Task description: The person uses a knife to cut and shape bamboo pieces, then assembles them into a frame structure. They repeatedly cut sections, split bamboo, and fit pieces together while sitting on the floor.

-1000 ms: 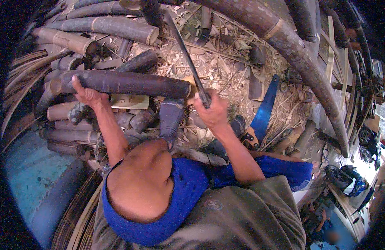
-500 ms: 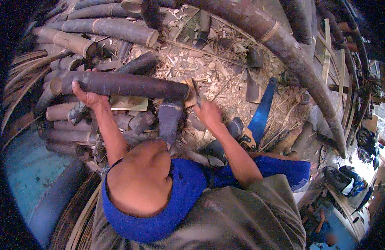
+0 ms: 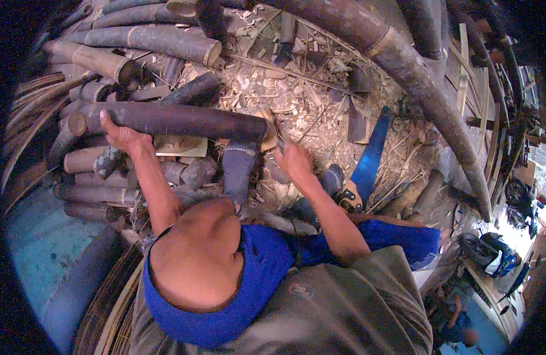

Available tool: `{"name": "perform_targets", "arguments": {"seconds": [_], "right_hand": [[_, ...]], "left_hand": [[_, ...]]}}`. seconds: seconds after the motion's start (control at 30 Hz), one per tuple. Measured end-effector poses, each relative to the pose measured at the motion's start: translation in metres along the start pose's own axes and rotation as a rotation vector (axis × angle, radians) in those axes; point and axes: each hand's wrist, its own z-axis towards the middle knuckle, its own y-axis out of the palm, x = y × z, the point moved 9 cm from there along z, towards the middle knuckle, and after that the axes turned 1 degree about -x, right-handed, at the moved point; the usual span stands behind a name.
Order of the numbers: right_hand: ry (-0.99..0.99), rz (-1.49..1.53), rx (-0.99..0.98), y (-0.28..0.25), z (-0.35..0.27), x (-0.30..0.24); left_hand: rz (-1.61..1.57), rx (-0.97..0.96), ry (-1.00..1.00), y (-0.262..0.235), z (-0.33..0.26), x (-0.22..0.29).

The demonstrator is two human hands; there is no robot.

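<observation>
My left hand (image 3: 122,135) grips the left part of a dark bamboo pole (image 3: 184,121) that lies crosswise over a pile of cut sections. My right hand (image 3: 293,160) is closed on the handle of a chopping blade (image 3: 279,135), whose short visible part sits at the pole's pale cut right end (image 3: 266,131). Most of the blade is hidden by the hand and the pole end. A dark boot (image 3: 237,168) stands under the pole between my two forearms.
Cut bamboo sections (image 3: 148,41) are stacked at the left and top. A thick curved bamboo trunk (image 3: 403,65) arcs across the right. A blue hand saw (image 3: 370,157) lies on the chip-strewn ground (image 3: 296,89). A motorbike (image 3: 491,251) stands at the lower right.
My right hand has swung the long blade down from raised above the pole to the pole's right end. My left hand has stayed on the pole.
</observation>
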Motion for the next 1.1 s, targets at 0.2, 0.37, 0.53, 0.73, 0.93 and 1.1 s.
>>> {"name": "perform_targets", "arguments": {"seconds": [0.2, 0.37, 0.53, 0.73, 0.93, 1.1], "right_hand": [[-0.001, 0.097, -0.047, -0.048, 0.007, -0.054], [-0.003, 0.180, 0.038, -0.047, 0.004, -0.048], [0.068, 0.017, -0.167, 0.005, 0.002, 0.003], [0.013, 0.163, -0.050, -0.048, 0.008, -0.053], [-0.013, 0.130, 0.141, -0.048, 0.004, -0.043], [0.095, 0.036, -0.193, -0.008, -0.004, -0.008]], "left_hand": [[-0.132, -0.087, -0.095, -0.013, 0.005, -0.012], [-0.128, -0.094, -0.106, 0.002, -0.001, -0.011], [-0.090, -0.045, -0.101, 0.018, -0.017, 0.004], [-0.019, 0.054, 0.007, 0.011, -0.006, 0.008], [-0.082, -0.028, -0.048, 0.009, -0.001, -0.002], [-0.066, -0.030, -0.023, -0.001, 0.002, 0.001]]}}
